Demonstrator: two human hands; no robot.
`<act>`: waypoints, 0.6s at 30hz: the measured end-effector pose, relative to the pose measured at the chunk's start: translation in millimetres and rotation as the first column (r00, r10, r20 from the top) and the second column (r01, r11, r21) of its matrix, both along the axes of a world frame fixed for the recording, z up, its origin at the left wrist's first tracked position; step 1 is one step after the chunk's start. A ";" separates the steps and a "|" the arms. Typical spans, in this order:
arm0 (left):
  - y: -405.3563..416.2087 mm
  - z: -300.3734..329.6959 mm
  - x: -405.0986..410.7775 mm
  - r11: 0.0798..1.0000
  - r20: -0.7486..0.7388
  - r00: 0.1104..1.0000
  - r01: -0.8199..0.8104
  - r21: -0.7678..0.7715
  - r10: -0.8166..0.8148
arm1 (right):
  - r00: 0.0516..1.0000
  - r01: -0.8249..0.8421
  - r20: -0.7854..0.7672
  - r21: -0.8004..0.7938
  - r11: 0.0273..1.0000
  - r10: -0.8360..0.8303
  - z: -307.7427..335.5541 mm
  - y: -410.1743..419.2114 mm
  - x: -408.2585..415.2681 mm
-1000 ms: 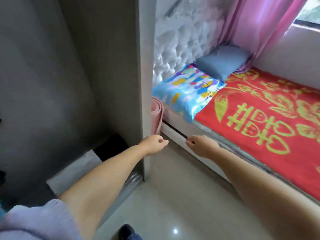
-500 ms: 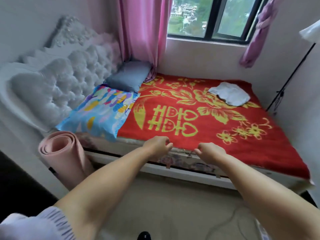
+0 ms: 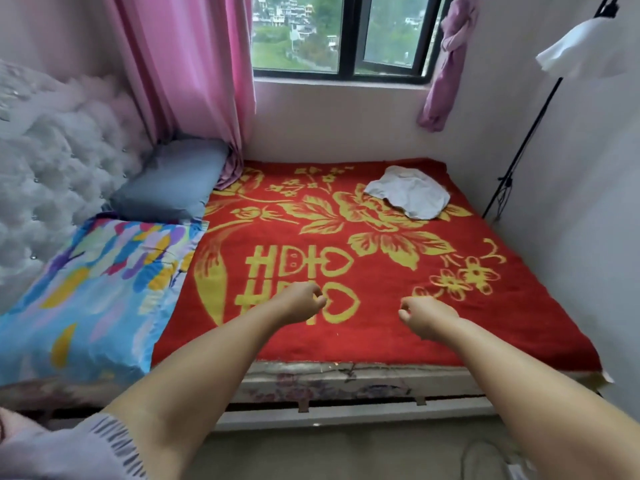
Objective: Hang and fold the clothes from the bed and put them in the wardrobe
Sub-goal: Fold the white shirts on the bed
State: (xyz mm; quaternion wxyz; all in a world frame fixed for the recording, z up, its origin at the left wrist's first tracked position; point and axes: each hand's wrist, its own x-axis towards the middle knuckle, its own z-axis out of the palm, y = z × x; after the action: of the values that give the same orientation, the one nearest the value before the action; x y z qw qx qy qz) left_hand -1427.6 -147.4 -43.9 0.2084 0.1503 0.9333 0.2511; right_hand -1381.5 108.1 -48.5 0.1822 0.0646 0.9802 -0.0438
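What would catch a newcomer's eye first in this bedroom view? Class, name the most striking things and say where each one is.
The red blanket with yellow flowers covers most of the bed and fills the middle of the view. A crumpled white garment lies on it near the far right corner, below the window. The left hand and right hand reach over the near edge, fingers curled, holding nothing.

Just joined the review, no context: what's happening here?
A person stands at the near edge of the bed, both arms stretched over the red blanket. The left hand and right hand have curled fingers and hold nothing. One crumpled white garment lies near the bed's far right corner, beyond both hands, not yet picked up.
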 end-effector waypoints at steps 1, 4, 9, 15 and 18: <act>5.4 1.0 -21.2 1.000 -0.004 1.000 0.005 0.002 -0.005 | 1.000 0.022 -0.017 -0.005 1.000 -0.022 0.5 7.7 -13.2; 33.4 -5.2 -65.6 0.999 0.033 0.998 0.045 -0.015 -0.044 | 0.997 0.079 0.007 0.019 0.997 -0.079 -6.8 33.3 -37.3; 108.9 -19.3 -122.0 0.981 0.029 0.982 0.189 -0.045 -0.188 | 0.978 0.208 0.032 -0.010 0.978 -0.208 -25.2 98.9 -77.3; 205.3 -49.6 -197.7 0.965 0.058 0.965 0.259 -0.034 -0.257 | 0.963 0.257 0.091 -0.038 0.966 -0.253 -67.3 188.7 -145.8; 261.2 -73.5 -254.6 0.972 0.061 0.972 0.231 -0.041 -0.228 | 0.965 0.249 0.106 -0.080 0.965 -0.240 -98.0 245.6 -206.1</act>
State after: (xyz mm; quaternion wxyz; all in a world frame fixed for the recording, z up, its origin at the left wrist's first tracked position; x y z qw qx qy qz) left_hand -1682.2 113.8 -117.4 0.2655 0.2450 0.9092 0.2071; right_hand -1587.6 353.7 -146.5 0.2245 0.1788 0.9518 -0.1080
